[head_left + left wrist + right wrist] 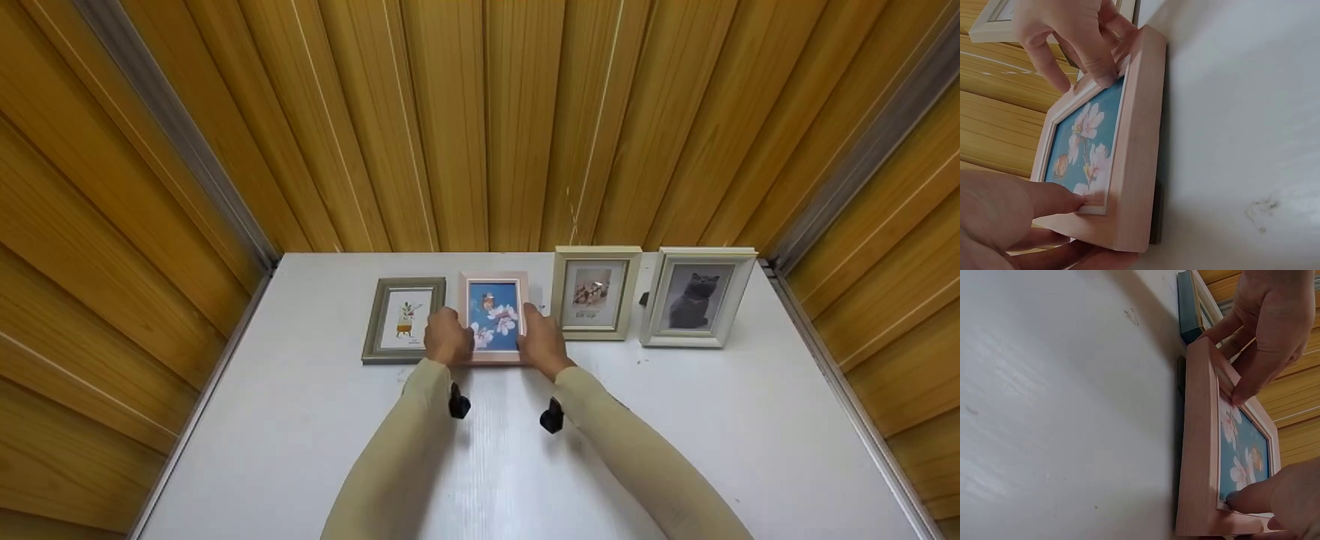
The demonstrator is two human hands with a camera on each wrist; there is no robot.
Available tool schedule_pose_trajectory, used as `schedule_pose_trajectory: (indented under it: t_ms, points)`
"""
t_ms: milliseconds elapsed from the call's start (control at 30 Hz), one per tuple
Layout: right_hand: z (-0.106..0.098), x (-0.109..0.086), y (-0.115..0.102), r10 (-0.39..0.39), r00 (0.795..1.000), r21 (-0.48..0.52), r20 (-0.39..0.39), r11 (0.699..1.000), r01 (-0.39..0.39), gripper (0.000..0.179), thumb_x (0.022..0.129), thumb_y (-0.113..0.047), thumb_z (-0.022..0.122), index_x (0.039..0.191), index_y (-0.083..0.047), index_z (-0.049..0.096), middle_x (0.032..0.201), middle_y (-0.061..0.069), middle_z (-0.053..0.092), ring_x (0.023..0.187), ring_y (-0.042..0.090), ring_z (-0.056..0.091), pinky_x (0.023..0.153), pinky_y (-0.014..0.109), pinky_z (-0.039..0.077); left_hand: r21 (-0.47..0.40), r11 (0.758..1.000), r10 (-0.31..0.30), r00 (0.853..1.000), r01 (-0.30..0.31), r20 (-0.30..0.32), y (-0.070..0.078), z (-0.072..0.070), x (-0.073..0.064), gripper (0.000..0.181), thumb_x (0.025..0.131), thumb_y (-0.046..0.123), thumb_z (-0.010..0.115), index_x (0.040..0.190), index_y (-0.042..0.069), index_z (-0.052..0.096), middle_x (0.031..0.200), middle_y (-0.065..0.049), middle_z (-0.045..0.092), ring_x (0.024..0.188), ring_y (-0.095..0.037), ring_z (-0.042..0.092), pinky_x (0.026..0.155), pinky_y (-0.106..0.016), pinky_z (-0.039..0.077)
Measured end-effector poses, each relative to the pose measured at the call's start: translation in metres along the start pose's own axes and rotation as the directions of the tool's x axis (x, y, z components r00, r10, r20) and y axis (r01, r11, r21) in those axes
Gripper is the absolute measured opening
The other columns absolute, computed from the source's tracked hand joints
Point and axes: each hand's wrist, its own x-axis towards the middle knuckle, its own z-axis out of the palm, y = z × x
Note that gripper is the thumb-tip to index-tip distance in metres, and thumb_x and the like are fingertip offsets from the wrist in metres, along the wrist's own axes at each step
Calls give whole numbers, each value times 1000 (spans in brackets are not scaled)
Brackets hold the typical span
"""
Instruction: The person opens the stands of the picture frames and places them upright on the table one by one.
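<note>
A pink picture frame (493, 358) with a blue picture of pale blossoms stands between both hands on the white table. My left hand (448, 337) grips its left side, the thumb on the front and the fingers round the outer edge. On the opposite side my right hand (543, 341) holds it the same way, its thumb (1241, 496) over the picture's corner in the right wrist view. Close by the left hand is a grey-green frame (372, 341) with a potted-plant picture. A cream frame (634, 289) stands just right of the right hand.
At the far right of the row a white frame (739, 300) holds a picture of a grey cat. Behind the white table (480, 465) rises a wood-slat wall (450, 127), with similar slatted panels on both sides. Dark cameras hang at both wrists.
</note>
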Motion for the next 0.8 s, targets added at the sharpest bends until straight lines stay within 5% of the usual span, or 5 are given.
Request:
schedule_pose_trajectory:
  t_ms: [133, 300, 533, 800]
  points:
    - [-3, 1, -5, 70, 997, 55, -22, 996, -68, 62, 88, 1, 75, 145, 3, 50, 123, 28, 68, 109, 45, 67, 96, 53, 53, -69, 997, 38, 997, -42, -62, -3, -1, -2, 42, 92, 14, 75, 131, -2, 67, 122, -20, 71, 110, -35, 69, 95, -49, 54]
    - [-8, 7, -12, 164, 983, 182, -81, 972, -147, 58, 93, -2, 73, 147, -2, 52, 135, 19, 65, 120, 37, 64, 99, 51, 51, -181, 976, 93, 981, -123, -170, -6, 0, -2, 43, 92, 14, 76, 132, 1, 68, 107, -17, 75, 97, -31, 72, 85, -47, 57]
    - [-12, 12, -19, 207, 964, 263, -164, 952, -159, 52, 93, -8, 74, 143, -3, 58, 129, 16, 66, 96, 30, 67, 89, 49, 53, -266, 937, 143, 942, -228, -304, -9, 5, -4, 43, 92, 16, 77, 133, 7, 69, 106, -11, 76, 78, -22, 68, 70, -40, 56]
    - [-13, 15, -20, 186, 956, 272, -226, 955, -121, 49, 96, -9, 70, 142, -2, 58, 122, 15, 65, 95, 28, 65, 82, 45, 53, -301, 904, 173, 902, -305, -395, -8, 6, -6, 44, 91, 11, 79, 133, 10, 68, 106, -7, 75, 75, -18, 65, 68, -37, 51]
